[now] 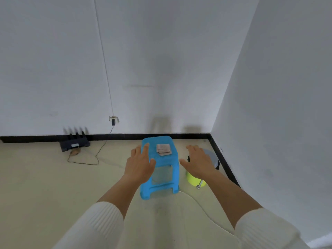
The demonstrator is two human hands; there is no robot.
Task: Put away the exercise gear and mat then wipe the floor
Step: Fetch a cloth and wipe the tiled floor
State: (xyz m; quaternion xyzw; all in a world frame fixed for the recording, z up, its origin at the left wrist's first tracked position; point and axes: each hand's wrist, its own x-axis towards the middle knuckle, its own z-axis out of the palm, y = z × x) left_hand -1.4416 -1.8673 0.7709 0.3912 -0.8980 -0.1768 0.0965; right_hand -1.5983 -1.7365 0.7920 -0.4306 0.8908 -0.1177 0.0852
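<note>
Left hand (139, 163) and right hand (199, 162) are both spread open and hold nothing, reaching toward a blue stool (175, 169). A folded cloth (163, 149) lies on its seat, with a yellow bucket (195, 180) just beside on the floor (53, 177). No mat or gear in view. Likely the wiping step: next, pinch the cloth off the seat.

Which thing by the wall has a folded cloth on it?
The blue stool: the folded cloth lies on its seat. The black device and the yellow-green bucket carry none.
</note>
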